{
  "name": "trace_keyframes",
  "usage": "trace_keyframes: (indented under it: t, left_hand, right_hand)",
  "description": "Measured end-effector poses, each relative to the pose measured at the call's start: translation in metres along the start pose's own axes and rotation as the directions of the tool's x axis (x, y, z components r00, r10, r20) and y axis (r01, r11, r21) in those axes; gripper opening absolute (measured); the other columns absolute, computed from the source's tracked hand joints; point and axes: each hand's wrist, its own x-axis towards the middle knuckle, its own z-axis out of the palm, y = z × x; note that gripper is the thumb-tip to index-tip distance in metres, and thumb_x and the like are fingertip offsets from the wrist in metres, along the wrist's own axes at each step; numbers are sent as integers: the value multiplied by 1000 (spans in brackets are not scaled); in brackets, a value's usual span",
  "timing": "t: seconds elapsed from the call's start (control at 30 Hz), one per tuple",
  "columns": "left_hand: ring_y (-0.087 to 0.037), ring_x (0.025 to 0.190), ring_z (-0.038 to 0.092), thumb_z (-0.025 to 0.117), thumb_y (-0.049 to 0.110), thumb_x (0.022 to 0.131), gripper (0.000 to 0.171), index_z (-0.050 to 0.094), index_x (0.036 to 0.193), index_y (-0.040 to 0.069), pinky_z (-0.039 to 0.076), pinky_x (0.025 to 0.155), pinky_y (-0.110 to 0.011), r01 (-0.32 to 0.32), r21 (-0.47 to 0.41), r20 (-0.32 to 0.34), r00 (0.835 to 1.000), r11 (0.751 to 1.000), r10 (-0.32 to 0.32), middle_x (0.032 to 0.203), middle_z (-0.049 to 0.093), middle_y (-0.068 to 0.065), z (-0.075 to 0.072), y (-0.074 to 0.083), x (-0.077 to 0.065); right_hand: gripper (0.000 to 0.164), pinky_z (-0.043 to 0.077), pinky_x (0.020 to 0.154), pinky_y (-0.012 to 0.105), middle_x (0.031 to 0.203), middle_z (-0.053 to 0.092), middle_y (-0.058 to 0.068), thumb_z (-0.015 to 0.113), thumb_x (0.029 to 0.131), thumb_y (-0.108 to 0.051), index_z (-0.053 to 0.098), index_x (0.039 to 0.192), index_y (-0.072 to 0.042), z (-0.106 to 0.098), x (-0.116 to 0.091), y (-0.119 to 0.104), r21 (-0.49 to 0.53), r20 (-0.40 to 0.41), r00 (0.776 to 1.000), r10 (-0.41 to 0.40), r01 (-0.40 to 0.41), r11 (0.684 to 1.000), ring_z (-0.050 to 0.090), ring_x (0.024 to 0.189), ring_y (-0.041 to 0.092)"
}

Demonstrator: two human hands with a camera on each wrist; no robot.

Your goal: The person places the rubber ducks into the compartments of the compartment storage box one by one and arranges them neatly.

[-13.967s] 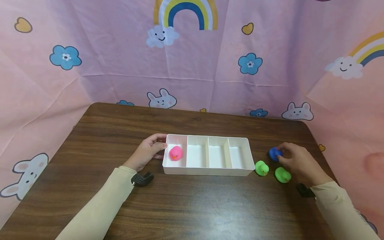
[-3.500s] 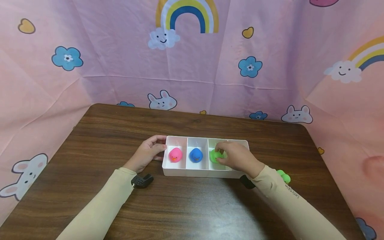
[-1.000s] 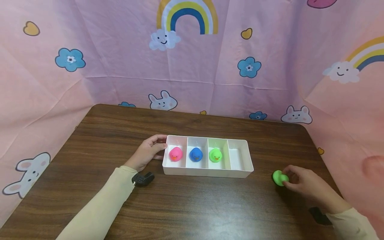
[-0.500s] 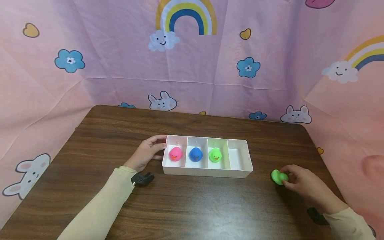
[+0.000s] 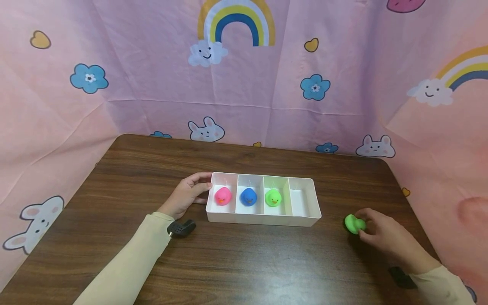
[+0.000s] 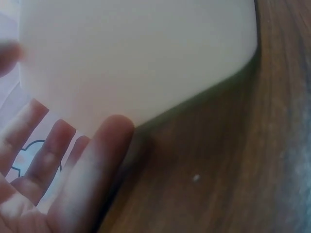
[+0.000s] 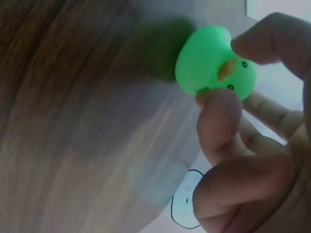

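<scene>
A white divided box [image 5: 263, 219] stands mid-table, its compartments in a row. From the left, the first three hold a pink rubber duck [image 5: 223, 196], a blue rubber duck [image 5: 248, 197] and a green rubber duck [image 5: 273, 198]; the rightmost one holds nothing. My left hand [image 5: 187, 194] holds the box's left end, thumb [image 6: 114, 131] against the end wall and a fingertip at its far edge. Right of the box, my right hand [image 5: 386, 235] pinches a second green rubber duck [image 5: 353, 224] by its head between thumb and fingers. That duck is tilted close over the table, its orange beak visible in the right wrist view.
The brown wooden table [image 5: 248, 262] has rounded back corners. A pink and purple printed cloth [image 5: 160, 55] hangs behind it and along both sides. A black wrist device [image 5: 181, 228] sits at my left cuff.
Since the older frames, the blue duck and one green duck were put into the second and third compartments. My right hand moved right and took the other green duck. My left hand stayed put.
</scene>
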Motion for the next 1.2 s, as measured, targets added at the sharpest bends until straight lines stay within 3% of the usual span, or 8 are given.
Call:
trace_keyframes:
  t: [0.23, 0.47, 0.53, 0.73, 0.83, 1.03, 1.2]
  left_hand:
    - [-35, 126, 59, 64, 28, 103, 48, 54, 147, 10, 61, 90, -44, -1, 7, -6, 1000, 1000, 1, 144, 54, -17, 0, 0, 0]
    - [-35, 127, 59, 64, 29, 103, 48, 54, 147, 11, 61, 91, -44, 2, 9, -8, 1000, 1000, -2, 143, 55, -17, 1, 1, 0]
    - [-35, 127, 59, 64, 29, 103, 48, 54, 147, 11, 61, 91, -44, 1, 10, -7, 1000, 1000, -1, 143, 55, -17, 1, 1, -1]
    - [-35, 126, 60, 64, 27, 104, 47, 53, 147, 10, 61, 91, -45, -10, 9, 0, 1000, 1000, 10, 143, 55, -18, 1, 2, -1]
    - [-35, 126, 60, 64, 27, 103, 47, 53, 147, 10, 61, 90, -45, -12, 9, 1, 1000, 1000, 12, 143, 55, -18, 1, 2, -1]
    - [-35, 127, 59, 64, 27, 103, 48, 53, 147, 10, 61, 90, -45, -5, 7, -1, 1000, 1000, 5, 144, 55, -18, 1, 0, 0]
    - [-35, 126, 59, 64, 27, 103, 48, 53, 146, 9, 62, 90, -45, -5, 4, -2, 1000, 1000, 5, 144, 55, -18, 1, 0, 0]
  right_hand:
    - [31, 53, 74, 37, 112, 72, 6, 79, 87, -8, 68, 116, -8, -4, -1, 1, -9, 35, 999, -17, 17, 1000, 64, 95, 20]
    - [25, 33, 52, 25, 79, 58, -7, 82, 84, -11, 70, 106, -12, -4, -2, -1, -37, -37, 999, -39, 38, 999, 40, 61, 4]
    - [23, 34, 52, 26, 76, 57, -7, 83, 85, -14, 70, 103, -14, -4, -2, -2, -48, -54, 998, -41, 39, 998, 43, 62, 4]
    - [24, 52, 65, 27, 103, 73, 2, 81, 90, -20, 68, 109, -13, -9, 4, -6, 40, -50, 999, -13, 15, 999, 66, 81, 11]
    - [24, 50, 60, 24, 106, 72, 4, 80, 91, -18, 68, 111, -13, -13, 8, -12, 73, -90, 996, -26, 32, 997, 63, 74, 7]
    - [27, 42, 54, 23, 97, 68, -1, 83, 86, -10, 70, 109, -12, -20, 20, -30, 3, -262, 946, -189, 197, 980, 49, 65, 2]
    - [34, 46, 54, 18, 95, 66, -4, 85, 82, -2, 69, 110, -12, -22, 34, -56, 76, -346, 900, -265, 309, 948, 53, 64, 2]
